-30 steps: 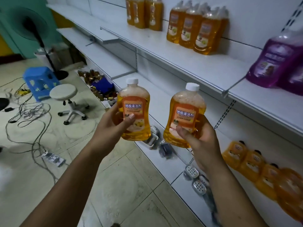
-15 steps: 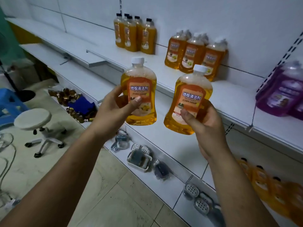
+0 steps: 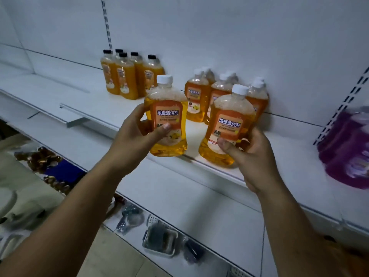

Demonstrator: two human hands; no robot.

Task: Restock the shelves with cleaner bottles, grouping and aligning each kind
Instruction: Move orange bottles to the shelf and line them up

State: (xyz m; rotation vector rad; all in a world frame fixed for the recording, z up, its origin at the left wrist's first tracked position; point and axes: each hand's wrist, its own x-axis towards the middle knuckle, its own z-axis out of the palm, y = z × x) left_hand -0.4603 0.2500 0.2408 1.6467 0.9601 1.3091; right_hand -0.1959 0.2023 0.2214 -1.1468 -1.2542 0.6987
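Item one: my left hand (image 3: pixel 137 134) grips an orange floor-cleaner bottle (image 3: pixel 167 120), white cap up, thumb across the label front and fingers curled round the back. Item two: my right hand (image 3: pixel 251 154) grips a second floor-cleaner bottle (image 3: pixel 227 124) of the same kind, thumb on the lower label, its top leaning slightly right. The two are side by side, apart, at the front edge of the white shelf (image 3: pixel 289 156); I cannot tell whether either base touches it. Behind them, against the back panel (image 3: pixel 219 37): a cluster of white-capped orange bottles (image 3: pixel 196 98), same label. To its left, apart: black-capped orange bottles (image 3: pixel 123 76). Far right, same shelf: purple bottles (image 3: pixel 347 148), blurred. Lower shelf, below my arms: a small basket (image 3: pixel 159 240).
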